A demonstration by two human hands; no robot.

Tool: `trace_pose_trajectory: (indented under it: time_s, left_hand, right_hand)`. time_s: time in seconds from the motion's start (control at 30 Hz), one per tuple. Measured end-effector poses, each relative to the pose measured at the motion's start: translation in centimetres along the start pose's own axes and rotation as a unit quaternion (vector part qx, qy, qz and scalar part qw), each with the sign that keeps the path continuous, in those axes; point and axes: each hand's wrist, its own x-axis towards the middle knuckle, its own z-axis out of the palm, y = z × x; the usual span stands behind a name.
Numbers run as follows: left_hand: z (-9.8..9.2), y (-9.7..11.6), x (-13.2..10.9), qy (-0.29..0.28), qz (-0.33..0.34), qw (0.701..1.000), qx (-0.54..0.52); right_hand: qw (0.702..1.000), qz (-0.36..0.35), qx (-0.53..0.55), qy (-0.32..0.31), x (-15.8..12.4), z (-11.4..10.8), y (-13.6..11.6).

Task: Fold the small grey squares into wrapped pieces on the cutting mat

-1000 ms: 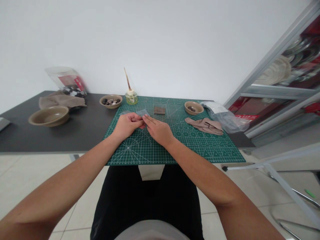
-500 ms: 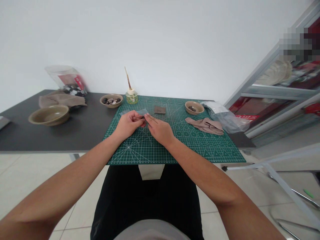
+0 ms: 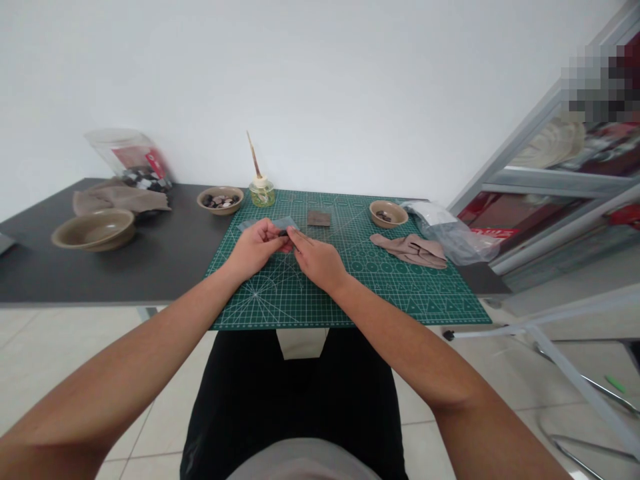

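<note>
Over the green cutting mat (image 3: 360, 293), my left hand (image 3: 257, 247) is closed, pinching a small dark stone (image 3: 283, 233) between thumb and fingers. My right hand (image 3: 317, 257) meets it from the other side, its fingertips pressed on the same stone. The fingers hide most of the stone. Just behind my hands a translucent bluish sheet (image 3: 287, 223) lies on the mat, partly covered by them. Farther back is a flat grey-brown square (image 3: 319, 218), apart from both hands.
A bowl of dark and pale stones (image 3: 220, 208) and a jar with a brush (image 3: 263, 193) stand behind on the left. To the right are a small bowl (image 3: 389, 222), a brown cloth (image 3: 413, 251) and a plastic bag (image 3: 457, 237). A larger bowl (image 3: 95, 240) sits far left.
The dark stone shows a little more between my fingertips. Both hands stay in nearly the same place, and the view has shifted slightly.
</note>
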Motion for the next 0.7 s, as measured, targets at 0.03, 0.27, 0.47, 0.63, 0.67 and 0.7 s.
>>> trace_pose_trajectory:
  time_s: [0.03, 0.27, 0.47, 0.63, 0.67, 0.7]
  left_hand:
    - [0.05, 0.0, -0.01, -0.003, -0.001, 1.0, 0.004]
    - [0.06, -0.06, -0.15, 0.007, 0.011, 1.0, 0.006]
    - [-0.05, -0.36, -0.04, 0.027, 0.023, 0.999, 0.009]
    - [-0.29, -0.57, 0.13, 0.049, 0.035, 0.994, 0.096]
    - [-0.32, -0.52, 0.12, 0.042, 0.034, 0.992, 0.109]
    - [-0.34, -0.47, 0.11, 0.036, 0.032, 0.992, 0.118]
  right_hand:
    - [1.0, -0.002, 0.001, -0.001, 0.02, -0.06, -0.05]
    - [1.0, -0.004, 0.006, 0.004, 0.03, 0.04, -0.02]
    - [1.0, 0.016, 0.006, 0.008, -0.02, 0.33, 0.3]
    - [1.0, -0.008, 0.001, 0.017, 0.03, -0.14, 0.04]
    - [1.0, -0.02, 0.001, 0.019, 0.05, -0.14, 0.02]
    - [0.999, -0.032, -0.001, 0.02, 0.07, -0.1, 0.03]
